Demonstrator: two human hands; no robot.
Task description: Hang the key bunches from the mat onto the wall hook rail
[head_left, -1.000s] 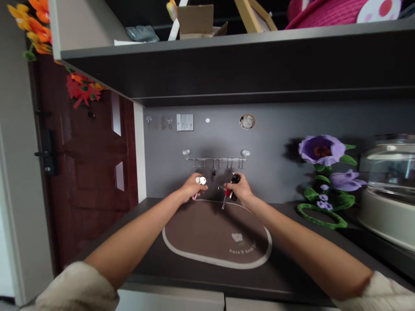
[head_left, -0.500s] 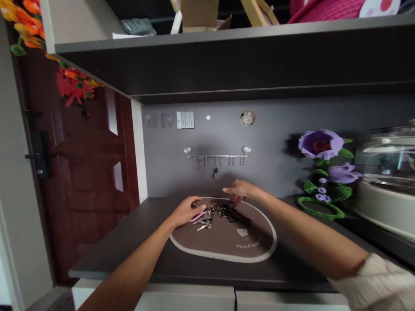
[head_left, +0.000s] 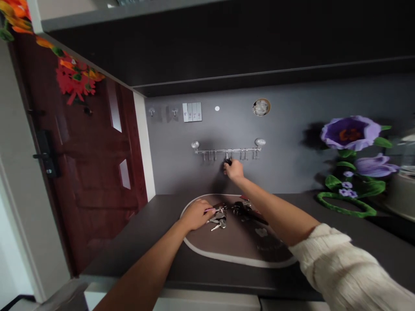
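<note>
My right hand (head_left: pixel 234 170) is raised to the hook rail (head_left: pixel 210 151) on the grey wall. Its fingers are closed around a small bunch of keys (head_left: pixel 228 161) with a black part, directly under one of the hooks. Most of that bunch is hidden by the fingers. On the brown oval mat (head_left: pixel 220 254), my left hand (head_left: pixel 196 214) lies with thumb and fingers closed on a pink strap (head_left: pixel 210 210) beside a bunch of silver keys (head_left: pixel 220 223). Right of these, dark keys (head_left: pixel 238 209) rest on the mat, partly in shadow.
Purple felt flowers (head_left: pixel 352 133) with a green looped base stand at the right, next to a pale appliance (head_left: pixel 403 196). A dark shelf (head_left: pixel 207 43) overhangs the counter. At the left is a dark red door (head_left: pixel 103 216) with a handle.
My right hand has risen from above the mat to the hanging keys and closed on them. My left hand has settled over the pink strap. The view has shifted slightly.
</note>
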